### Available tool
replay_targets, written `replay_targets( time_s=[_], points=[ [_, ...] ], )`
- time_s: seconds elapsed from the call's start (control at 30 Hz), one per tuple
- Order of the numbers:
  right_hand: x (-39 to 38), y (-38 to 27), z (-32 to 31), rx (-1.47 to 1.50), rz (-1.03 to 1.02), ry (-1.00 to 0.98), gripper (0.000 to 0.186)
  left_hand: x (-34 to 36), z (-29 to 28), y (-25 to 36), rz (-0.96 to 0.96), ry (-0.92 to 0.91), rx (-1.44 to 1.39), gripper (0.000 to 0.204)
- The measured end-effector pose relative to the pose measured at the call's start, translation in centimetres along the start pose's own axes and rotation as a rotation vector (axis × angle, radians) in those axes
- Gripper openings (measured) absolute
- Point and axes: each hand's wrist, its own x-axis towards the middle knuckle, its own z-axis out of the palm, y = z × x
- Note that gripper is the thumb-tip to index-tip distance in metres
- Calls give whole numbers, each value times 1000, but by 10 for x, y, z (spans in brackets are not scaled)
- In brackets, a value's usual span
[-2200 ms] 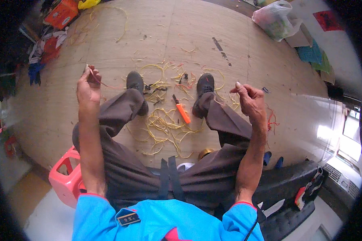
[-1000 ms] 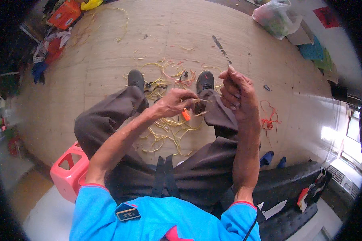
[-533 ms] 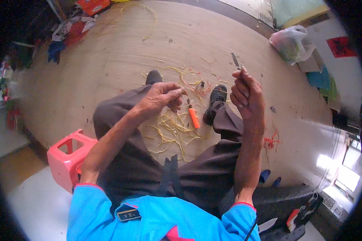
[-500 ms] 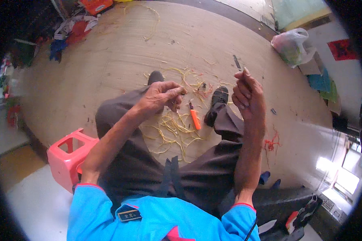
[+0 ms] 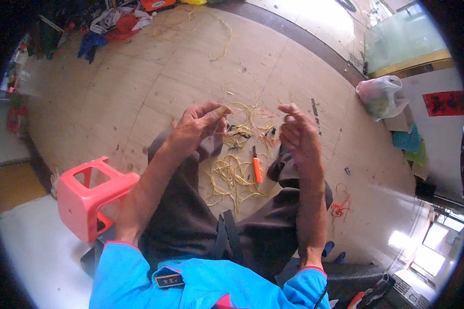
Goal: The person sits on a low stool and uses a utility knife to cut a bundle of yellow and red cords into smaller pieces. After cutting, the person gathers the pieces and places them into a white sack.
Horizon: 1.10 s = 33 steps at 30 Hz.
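Note:
My left hand (image 5: 201, 123) is pinched at centre, above my knees; what its fingertips hold is too small to make out. My right hand (image 5: 300, 131), blurred, is raised a short distance to its right with fingers curled; anything in it cannot be made out. Below and between them, an orange-handled knife (image 5: 257, 170) lies on the floor (image 5: 165, 67) beside a loose heap of yellow strands (image 5: 227, 172). Short red and yellow bits and dark scraps (image 5: 270, 132) are scattered near my feet, partly hidden by my hands.
A pink plastic stool (image 5: 90, 195) stands at my left. At right are a tangled red strand (image 5: 340, 207), blue slippers (image 5: 329, 249), a plastic bag (image 5: 379, 98) against the wall and a black padded seat (image 5: 355, 283). Cloths (image 5: 123, 24) lie back left; a doorway threshold (image 5: 314, 36) crosses the back.
Since half a second ago the view has turned, showing more of the doorway. My right hand has moved down and slightly left, nearer my left hand; both remain curled.

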Motion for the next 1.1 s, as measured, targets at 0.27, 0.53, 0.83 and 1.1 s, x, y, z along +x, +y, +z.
replay_targets(
  time_s=[0.27,0.53,0.83,1.1],
  points=[
    [15,29,76,-69,178,-188,38,-3,-3,19,59,128,124,24],
    [43,31,85,-402,127,80,20,4,-74,47,177,-48,378,38],
    [46,9,-43,-445,98,373,18,-17,-353,-147,-84,951,140,26],
    [31,34,-85,-652,304,536,17,60,-321,-320,-547,1105,601,60]
  ],
)
